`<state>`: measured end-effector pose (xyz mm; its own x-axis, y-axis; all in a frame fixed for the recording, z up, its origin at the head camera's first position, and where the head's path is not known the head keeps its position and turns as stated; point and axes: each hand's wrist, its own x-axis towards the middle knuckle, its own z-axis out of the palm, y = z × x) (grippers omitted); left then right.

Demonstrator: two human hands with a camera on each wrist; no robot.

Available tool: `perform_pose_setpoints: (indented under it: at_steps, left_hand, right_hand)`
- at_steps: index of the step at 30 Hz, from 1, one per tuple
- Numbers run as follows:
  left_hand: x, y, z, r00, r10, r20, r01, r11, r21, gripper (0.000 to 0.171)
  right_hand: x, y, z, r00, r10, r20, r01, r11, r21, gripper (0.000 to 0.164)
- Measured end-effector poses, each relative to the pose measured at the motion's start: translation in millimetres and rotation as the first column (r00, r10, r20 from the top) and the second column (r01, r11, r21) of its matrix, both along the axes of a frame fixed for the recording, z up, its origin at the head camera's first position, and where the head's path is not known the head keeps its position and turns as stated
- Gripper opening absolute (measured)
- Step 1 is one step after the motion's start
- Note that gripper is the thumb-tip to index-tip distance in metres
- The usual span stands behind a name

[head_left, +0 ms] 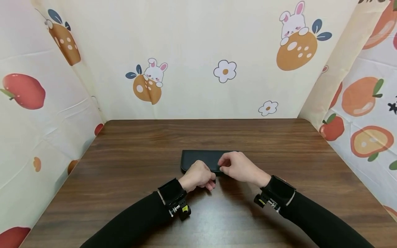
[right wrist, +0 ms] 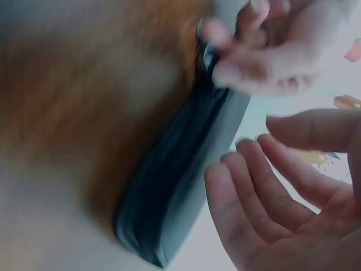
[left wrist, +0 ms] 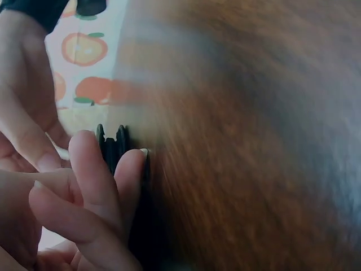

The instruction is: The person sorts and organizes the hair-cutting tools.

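Note:
A flat black case (head_left: pixel 201 157) with rounded corners lies on the wooden table, its long near edge facing me. My left hand (head_left: pixel 199 175) is at the middle of that near edge. In the right wrist view its thumb and finger pinch at the front edge of the case (right wrist: pixel 183 149), around a small shiny spot. From the left wrist, the fingers of the left hand (left wrist: pixel 93 197) partly hide the dark case (left wrist: pixel 110 148). Over the right part of the case hovers my right hand (head_left: pixel 240 167), fingers loosely bent, thumb apart from them, nothing between.
The brown wooden table (head_left: pixel 139 144) reaches to a cream fabric backdrop (head_left: pixel 192 44) with rabbit and flower prints. Fabric with fruit prints hangs along the left and right sides. Each wrist wears a black strap with a small camera.

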<state>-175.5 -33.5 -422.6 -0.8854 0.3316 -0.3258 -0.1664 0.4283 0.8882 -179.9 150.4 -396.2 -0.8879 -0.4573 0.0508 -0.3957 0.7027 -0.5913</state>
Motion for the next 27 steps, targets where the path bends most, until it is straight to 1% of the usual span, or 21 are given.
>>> perform_pose_setpoints:
  at_steps: [2,4,5,6,8,10,12,14,18,19,22,24,27]
  left_hand:
    - [0.3,0.0,0.8,0.999,-0.016,-0.035,0.015,0.999,-0.049,0.022]
    - [1.7,1.2,1.2,0.994,-0.048,-0.095,0.037,0.992,-0.118,0.024]
    - [2.7,1.9,1.7,0.988,-0.072,-0.139,0.048,0.985,-0.167,0.026]
    - [3.9,2.8,2.6,0.979,-0.095,-0.181,0.054,0.974,-0.22,0.028]
    - [5.7,4.7,4.9,0.956,-0.146,-0.256,0.057,0.943,-0.327,0.032]
    - [7.2,6.2,8.0,0.93,-0.193,-0.313,0.053,0.912,-0.407,0.034]
    - [7.3,7.7,11.2,0.908,-0.23,-0.351,0.044,0.884,-0.466,0.034]
    - [6.9,9.0,12.4,0.879,-0.272,-0.392,0.034,0.855,-0.518,0.034]
    - [6.0,9.4,14.3,0.824,-0.341,-0.451,0.011,0.807,-0.59,0.032]
    - [5.7,8.9,14.5,0.814,-0.357,-0.459,0.012,0.799,-0.601,0.031]
    - [3.9,6.1,15.1,0.795,-0.385,-0.47,0.011,0.783,-0.622,0.027]
    - [2.7,3.9,14.9,0.782,-0.4,-0.479,0.012,0.777,-0.629,0.025]
    - [1.2,1.3,13.8,0.755,-0.426,-0.498,0.012,0.769,-0.639,0.022]
  right_hand:
    - [-3.8,0.4,3.2,0.997,0.013,-0.07,-0.008,0.997,0.082,0.024]
    - [-7.7,2.3,4.6,0.994,0.033,-0.105,-0.015,0.985,0.174,0.042]
    - [-9.7,3.5,4.7,0.993,0.044,-0.108,-0.018,0.974,0.224,0.052]
    - [-11.7,4.6,4.3,0.993,0.054,-0.106,-0.023,0.962,0.272,0.063]
    - [-16.4,6.7,2.1,0.995,0.069,-0.075,-0.039,0.939,0.343,0.082]
    - [-21.9,8.3,-1.5,0.996,0.074,-0.04,-0.054,0.923,0.38,0.093]
    - [-27.5,10.8,-5.1,0.997,0.074,-0.033,-0.055,0.914,0.401,0.097]
    - [-32.1,14.1,-7.9,0.996,0.078,-0.044,-0.053,0.91,0.411,0.096]
    - [-38.4,20.1,-9.8,0.992,0.097,-0.084,-0.052,0.901,0.431,0.092]
    - [-39.4,20.9,-9.8,0.99,0.106,-0.092,-0.055,0.898,0.437,0.091]
    - [-40.9,21.4,-9.1,0.987,0.124,-0.098,-0.067,0.89,0.451,0.09]
    - [-41.4,21.5,-8.7,0.987,0.13,-0.094,-0.074,0.888,0.453,0.089]
    - [-41.9,22.3,-7.9,0.988,0.134,-0.083,-0.082,0.887,0.453,0.089]
